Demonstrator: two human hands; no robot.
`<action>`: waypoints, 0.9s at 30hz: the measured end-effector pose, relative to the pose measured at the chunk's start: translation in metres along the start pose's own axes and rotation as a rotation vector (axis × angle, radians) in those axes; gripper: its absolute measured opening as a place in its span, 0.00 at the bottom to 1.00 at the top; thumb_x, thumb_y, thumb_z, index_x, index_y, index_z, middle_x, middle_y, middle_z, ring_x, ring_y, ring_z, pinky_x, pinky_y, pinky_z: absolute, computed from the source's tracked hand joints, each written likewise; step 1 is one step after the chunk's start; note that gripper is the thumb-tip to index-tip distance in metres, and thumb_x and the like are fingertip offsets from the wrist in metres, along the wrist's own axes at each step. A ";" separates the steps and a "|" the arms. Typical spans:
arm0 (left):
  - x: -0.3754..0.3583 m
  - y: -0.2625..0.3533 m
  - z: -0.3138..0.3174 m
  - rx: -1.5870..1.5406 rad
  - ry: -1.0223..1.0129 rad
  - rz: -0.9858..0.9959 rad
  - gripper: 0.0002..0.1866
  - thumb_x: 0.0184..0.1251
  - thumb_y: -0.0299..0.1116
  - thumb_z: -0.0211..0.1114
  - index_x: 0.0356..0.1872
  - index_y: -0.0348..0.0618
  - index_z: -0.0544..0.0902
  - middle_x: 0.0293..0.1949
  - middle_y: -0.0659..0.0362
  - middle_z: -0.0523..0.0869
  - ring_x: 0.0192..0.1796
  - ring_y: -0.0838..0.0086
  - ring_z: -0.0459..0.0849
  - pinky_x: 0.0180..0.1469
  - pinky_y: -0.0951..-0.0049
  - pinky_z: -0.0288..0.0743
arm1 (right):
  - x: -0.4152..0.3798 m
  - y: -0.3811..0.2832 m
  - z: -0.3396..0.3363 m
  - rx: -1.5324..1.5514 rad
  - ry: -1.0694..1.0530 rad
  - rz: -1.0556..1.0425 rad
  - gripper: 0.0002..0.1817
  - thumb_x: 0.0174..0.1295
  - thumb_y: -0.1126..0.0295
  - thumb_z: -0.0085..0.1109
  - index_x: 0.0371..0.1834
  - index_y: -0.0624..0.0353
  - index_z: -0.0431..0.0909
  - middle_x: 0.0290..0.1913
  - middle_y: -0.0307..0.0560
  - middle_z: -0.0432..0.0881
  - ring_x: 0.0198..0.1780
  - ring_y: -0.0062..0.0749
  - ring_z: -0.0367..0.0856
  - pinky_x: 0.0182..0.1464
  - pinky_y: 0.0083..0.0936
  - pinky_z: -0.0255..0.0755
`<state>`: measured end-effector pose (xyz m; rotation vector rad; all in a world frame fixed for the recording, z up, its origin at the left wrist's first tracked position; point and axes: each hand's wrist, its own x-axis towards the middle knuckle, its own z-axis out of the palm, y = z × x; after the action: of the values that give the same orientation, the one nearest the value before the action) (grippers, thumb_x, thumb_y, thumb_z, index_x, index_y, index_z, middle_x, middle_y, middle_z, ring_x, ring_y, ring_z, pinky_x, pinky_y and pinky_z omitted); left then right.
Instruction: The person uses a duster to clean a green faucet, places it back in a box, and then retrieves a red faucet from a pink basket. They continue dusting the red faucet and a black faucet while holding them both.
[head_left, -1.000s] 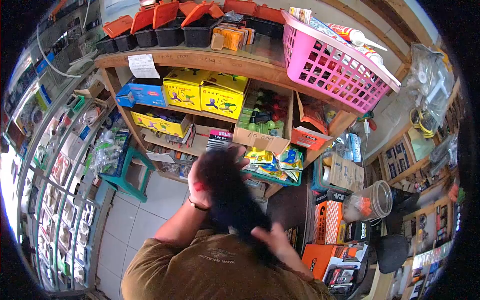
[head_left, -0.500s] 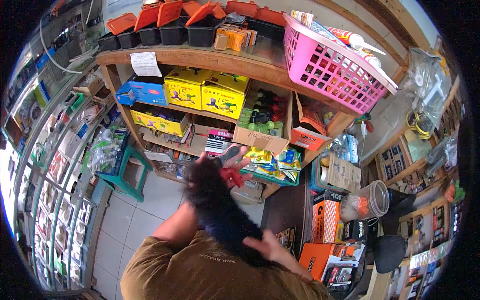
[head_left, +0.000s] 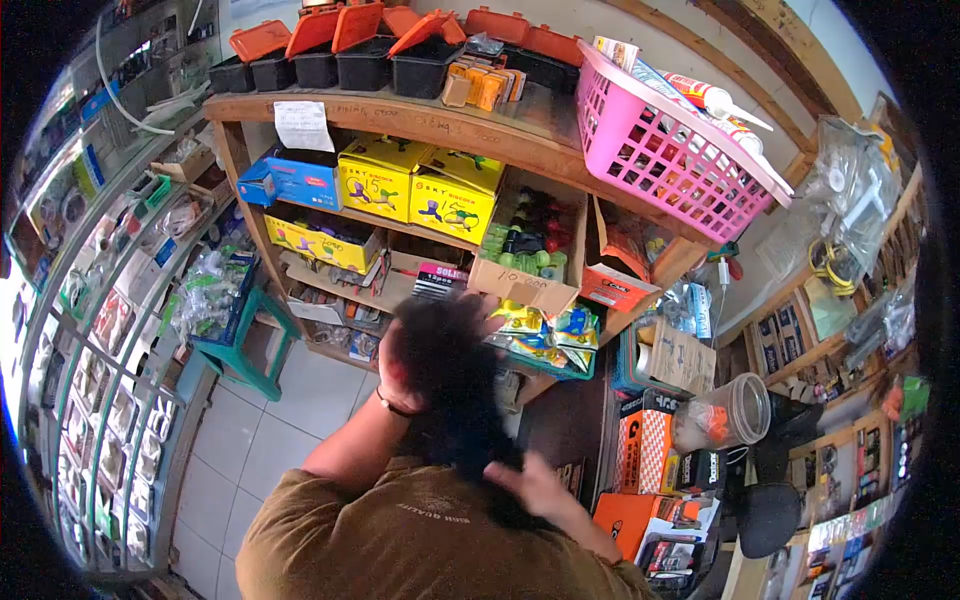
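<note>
A black fuzzy, hair-like mass (head_left: 455, 385) covers the middle of the view. Around its upper end curls my left hand (head_left: 397, 368), its palm edge on the left and a few fingertips on the right. What this hand holds is hidden behind the black mass. A band circles the left wrist. My right hand (head_left: 535, 488) is lower, at the right edge of the black mass, with its thumb side showing and most of its fingers hidden. Brown shirt cloth (head_left: 420, 540) fills the bottom.
A wooden shelf (head_left: 400, 118) carries yellow boxes (head_left: 455, 190), a blue box (head_left: 305, 182) and a pink basket (head_left: 665, 150). Green-capped bottles stand in a cardboard box (head_left: 530, 280). Left are a green stool (head_left: 262, 345) and a glass display case (head_left: 110, 400); right is a clear jar (head_left: 730, 410).
The red thing and the grey handle-like piece that showed at my left palm are now hidden behind the black mass. The black mass stands more upright, and the view has shifted slightly.
</note>
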<state>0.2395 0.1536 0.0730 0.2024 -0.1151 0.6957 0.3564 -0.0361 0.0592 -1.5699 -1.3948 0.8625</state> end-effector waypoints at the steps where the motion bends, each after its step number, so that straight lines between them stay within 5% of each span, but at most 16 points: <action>1: 0.000 -0.005 0.020 -0.047 -0.043 -0.038 0.32 0.65 0.53 0.47 0.62 0.40 0.61 0.62 0.49 0.66 0.63 0.60 0.67 0.60 0.47 0.63 | 0.006 -0.004 0.012 -0.118 0.066 -0.335 0.19 0.59 0.61 0.57 0.44 0.68 0.74 0.33 0.44 0.81 0.34 0.26 0.75 0.37 0.25 0.69; 3: 0.007 -0.001 0.006 0.004 -0.030 -0.041 0.32 0.65 0.54 0.46 0.62 0.41 0.61 0.62 0.48 0.65 0.61 0.59 0.68 0.59 0.48 0.65 | -0.002 -0.040 -0.009 0.196 -0.032 0.145 0.14 0.59 0.64 0.56 0.36 0.66 0.76 0.30 0.44 0.80 0.30 0.25 0.75 0.33 0.24 0.69; 5: 0.018 0.008 -0.018 -0.364 -0.516 -0.296 0.33 0.65 0.56 0.43 0.63 0.41 0.60 0.64 0.46 0.61 0.63 0.57 0.65 0.62 0.45 0.59 | 0.001 -0.026 -0.021 0.671 0.140 0.281 0.10 0.59 0.67 0.55 0.26 0.63 0.75 0.25 0.42 0.77 0.26 0.25 0.73 0.27 0.24 0.68; 7: 0.012 -0.001 -0.016 -0.333 -0.336 -0.235 0.34 0.65 0.57 0.41 0.64 0.42 0.59 0.65 0.45 0.60 0.64 0.56 0.64 0.63 0.44 0.54 | -0.004 -0.030 -0.016 0.538 0.170 0.391 0.07 0.56 0.73 0.56 0.36 0.63 0.72 0.33 0.45 0.76 0.24 0.24 0.72 0.27 0.23 0.70; 9: 0.013 -0.016 0.003 0.105 -0.071 0.037 0.33 0.66 0.55 0.42 0.64 0.41 0.59 0.61 0.46 0.66 0.58 0.57 0.72 0.59 0.52 0.66 | -0.003 -0.002 0.004 0.132 0.042 -0.095 0.18 0.60 0.69 0.55 0.51 0.67 0.70 0.41 0.43 0.80 0.40 0.25 0.77 0.45 0.23 0.72; 10: 0.010 -0.016 0.014 0.095 -0.080 0.040 0.34 0.66 0.57 0.41 0.64 0.41 0.59 0.61 0.47 0.67 0.58 0.58 0.72 0.59 0.54 0.66 | -0.003 -0.015 0.001 0.087 0.007 -0.102 0.26 0.61 0.67 0.55 0.59 0.67 0.61 0.55 0.49 0.72 0.55 0.32 0.70 0.59 0.30 0.62; 11: 0.010 -0.012 0.011 0.100 -0.078 0.036 0.34 0.66 0.57 0.41 0.64 0.41 0.59 0.61 0.47 0.67 0.58 0.58 0.72 0.59 0.54 0.66 | -0.002 -0.019 -0.004 0.093 0.011 -0.103 0.26 0.61 0.67 0.55 0.59 0.67 0.61 0.55 0.49 0.72 0.55 0.32 0.70 0.59 0.30 0.62; 13: 0.010 0.003 -0.002 -0.395 -0.412 -0.247 0.34 0.65 0.57 0.42 0.64 0.42 0.60 0.64 0.48 0.63 0.64 0.56 0.63 0.64 0.48 0.57 | -0.002 -0.023 -0.017 0.779 0.115 0.278 0.25 0.56 0.66 0.62 0.54 0.67 0.68 0.49 0.49 0.76 0.49 0.30 0.74 0.55 0.25 0.65; 15: 0.011 0.000 -0.005 -0.351 -0.409 -0.251 0.33 0.65 0.56 0.42 0.63 0.41 0.61 0.63 0.47 0.63 0.64 0.56 0.64 0.63 0.46 0.56 | -0.001 0.010 -0.008 0.828 0.162 0.256 0.21 0.57 0.64 0.61 0.47 0.68 0.72 0.38 0.44 0.80 0.42 0.29 0.76 0.48 0.24 0.68; 17: 0.010 -0.012 0.018 0.017 -0.125 -0.045 0.32 0.65 0.55 0.44 0.62 0.39 0.63 0.60 0.47 0.68 0.59 0.59 0.71 0.62 0.53 0.62 | 0.004 0.006 0.007 -0.370 0.298 -0.379 0.15 0.56 0.64 0.61 0.39 0.66 0.75 0.26 0.38 0.79 0.25 0.22 0.76 0.31 0.19 0.71; 18: 0.008 -0.012 0.020 0.059 -0.064 -0.023 0.33 0.64 0.55 0.45 0.62 0.40 0.63 0.61 0.49 0.68 0.59 0.60 0.72 0.64 0.55 0.60 | -0.009 -0.001 -0.004 -0.197 -0.119 0.041 0.24 0.61 0.61 0.55 0.54 0.67 0.66 0.44 0.48 0.79 0.42 0.28 0.77 0.47 0.27 0.71; 19: 0.009 -0.011 0.018 0.061 -0.059 -0.026 0.33 0.64 0.55 0.45 0.62 0.40 0.63 0.61 0.49 0.68 0.59 0.60 0.72 0.64 0.55 0.60 | -0.008 -0.020 -0.014 -0.191 -0.118 0.044 0.24 0.61 0.61 0.55 0.54 0.67 0.66 0.44 0.48 0.79 0.42 0.28 0.77 0.47 0.27 0.71; 21: 0.011 -0.004 0.005 0.184 0.019 -0.003 0.32 0.63 0.54 0.47 0.61 0.41 0.64 0.63 0.48 0.65 0.63 0.58 0.65 0.65 0.49 0.54 | 0.002 -0.046 -0.032 0.609 -0.113 0.575 0.31 0.60 0.59 0.57 0.61 0.66 0.60 0.56 0.56 0.70 0.58 0.37 0.68 0.61 0.34 0.59; 22: 0.009 -0.001 -0.006 0.102 -0.018 -0.070 0.31 0.62 0.53 0.47 0.61 0.43 0.65 0.65 0.49 0.61 0.67 0.57 0.59 0.65 0.46 0.53 | 0.001 -0.032 -0.027 0.667 0.077 0.599 0.32 0.59 0.58 0.58 0.61 0.65 0.60 0.58 0.56 0.68 0.60 0.38 0.65 0.63 0.35 0.56; 25: 0.009 -0.019 0.015 0.137 -0.357 0.046 0.30 0.63 0.54 0.47 0.61 0.44 0.66 0.66 0.51 0.59 0.68 0.59 0.58 0.66 0.47 0.52 | -0.005 -0.014 -0.010 0.029 -0.044 0.247 0.25 0.59 0.60 0.58 0.54 0.67 0.68 0.46 0.50 0.77 0.44 0.32 0.77 0.46 0.28 0.71; 27: 0.014 -0.016 0.016 0.086 -0.143 -0.137 0.35 0.61 0.60 0.46 0.62 0.45 0.64 0.67 0.51 0.57 0.68 0.59 0.57 0.67 0.49 0.50 | 0.004 -0.011 0.001 0.004 -0.053 0.026 0.24 0.59 0.57 0.57 0.50 0.67 0.71 0.41 0.49 0.80 0.39 0.32 0.78 0.43 0.29 0.72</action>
<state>0.2606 0.1469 0.0882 0.3396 -0.2065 0.5496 0.3514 -0.0316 0.0690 -1.5754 -1.4119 0.9273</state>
